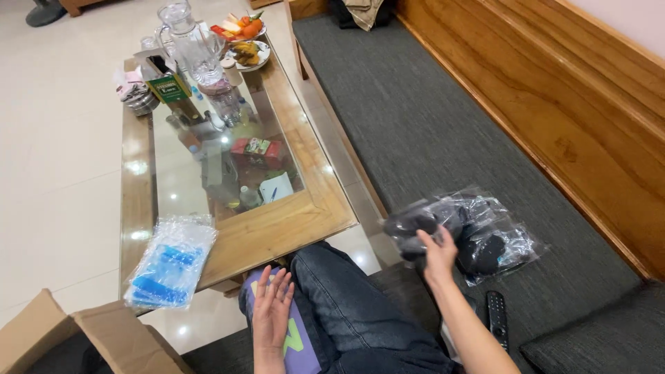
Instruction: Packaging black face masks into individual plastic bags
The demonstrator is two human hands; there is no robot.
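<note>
At the far left lies one brown corrugated cardboard box (83,336), flaps open. Just above it, one crinkled clear plastic packet of blue pieces (171,260) rests on the near left corner of the glass-topped wooden coffee table (277,225), overhanging its edge. Further back on the table stand one ribbed clear glass jug (190,41), one small green carton (166,86) and one plate of orange and red food (244,34).

The person's left hand (272,309) hovers over the lap, palm up, fingers loosely spread and holding nothing. Beneath it are dark blue denim jeans (346,305) and a purple cloth with pale green print (301,339).

The right hand (439,254) stretches out to the right over the grey woven bench cushion (429,118), fingers extended and touching a dark grey soft bundle (415,228); a firm grasp cannot be made out. Beside it lie shiny clear plastic bags of dark fabric (488,235), their number unclear. One black remote control (496,315) lies near the forearm.
</note>
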